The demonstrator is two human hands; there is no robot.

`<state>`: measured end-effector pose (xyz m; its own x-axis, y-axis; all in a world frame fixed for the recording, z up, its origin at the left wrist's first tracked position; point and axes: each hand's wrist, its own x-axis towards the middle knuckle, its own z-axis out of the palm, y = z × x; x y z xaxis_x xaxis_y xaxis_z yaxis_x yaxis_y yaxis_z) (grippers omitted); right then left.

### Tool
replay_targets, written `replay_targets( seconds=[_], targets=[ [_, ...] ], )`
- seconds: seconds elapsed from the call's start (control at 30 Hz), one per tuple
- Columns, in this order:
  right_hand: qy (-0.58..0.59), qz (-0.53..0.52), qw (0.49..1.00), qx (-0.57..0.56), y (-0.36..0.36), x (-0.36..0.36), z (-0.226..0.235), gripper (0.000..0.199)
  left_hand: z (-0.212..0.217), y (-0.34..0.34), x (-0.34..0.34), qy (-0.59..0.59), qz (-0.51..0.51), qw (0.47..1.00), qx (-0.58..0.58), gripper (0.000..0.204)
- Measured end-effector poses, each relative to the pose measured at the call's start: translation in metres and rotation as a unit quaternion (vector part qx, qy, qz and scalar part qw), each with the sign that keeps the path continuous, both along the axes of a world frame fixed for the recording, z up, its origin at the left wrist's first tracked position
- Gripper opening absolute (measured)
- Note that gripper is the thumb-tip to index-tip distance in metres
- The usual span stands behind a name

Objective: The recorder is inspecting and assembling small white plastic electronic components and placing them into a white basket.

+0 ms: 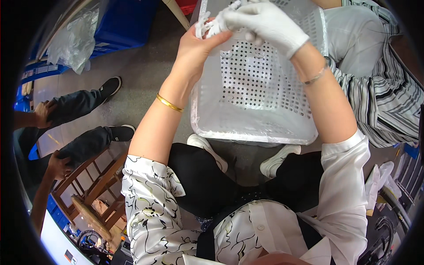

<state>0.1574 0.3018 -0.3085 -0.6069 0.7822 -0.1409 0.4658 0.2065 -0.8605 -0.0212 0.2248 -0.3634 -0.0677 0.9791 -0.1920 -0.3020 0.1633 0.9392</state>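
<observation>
At the top of the head view both my hands are raised over a white perforated plastic basket (201, 106). My bare left hand (198, 44), with a gold bangle on its wrist, is closed around a bunched white thing with finger-like ends that looks like a glove (214, 28). My right hand (269, 26) wears a white glove. Its fingers are curled against that same bunched white glove; the exact grip is partly hidden. Clear plastic film (251, 121) lies inside the basket, along its near wall.
Close by on the right sits a person in striped clothing (375, 97). Another person's dark-trousered leg (77, 106) reaches in from the left. A blue bin (128, 26) stands at upper left, beside a clear plastic bag (79, 42). A wooden chair (99, 194) is at lower left.
</observation>
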Motion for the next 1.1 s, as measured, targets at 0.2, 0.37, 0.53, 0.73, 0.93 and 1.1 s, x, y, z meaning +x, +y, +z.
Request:
replay_targets(
  seconds=[0.2, 0.37, 0.53, 0.73, 0.93, 1.1],
  targets=[
    [-0.027, 0.009, 0.982, -0.184, -0.033, 0.025, -0.003, 0.036, 0.010, 0.000, -0.017, -0.040, 0.008, 0.999, -0.005, 0.046],
    [-0.328, 0.227, 0.917, -0.013, -0.061, 0.022, -0.193, 0.026, 0.027, -0.001, -0.001, -0.033, -0.043, 0.998, -0.017, 0.062],
    [-0.323, 0.210, 0.923, -0.008, -0.113, 0.008, -0.290, 0.025, 0.014, 0.000, 0.002, -0.019, -0.035, 0.999, -0.036, 0.063],
    [-0.243, 0.286, 0.913, 0.160, -0.140, -0.013, -0.295, 0.022, 0.015, -0.004, -0.005, -0.056, -0.039, 0.997, -0.044, 0.062],
    [-0.328, 0.231, 0.912, 0.080, -0.116, 0.007, -0.294, 0.023, -0.001, 0.005, -0.005, -0.024, -0.030, 0.999, -0.010, 0.046],
    [-0.304, 0.013, 0.947, 0.100, -0.082, -0.001, -0.243, 0.019, -0.002, -0.001, -0.016, -0.046, -0.009, 0.998, -0.037, 0.056]
  ],
)
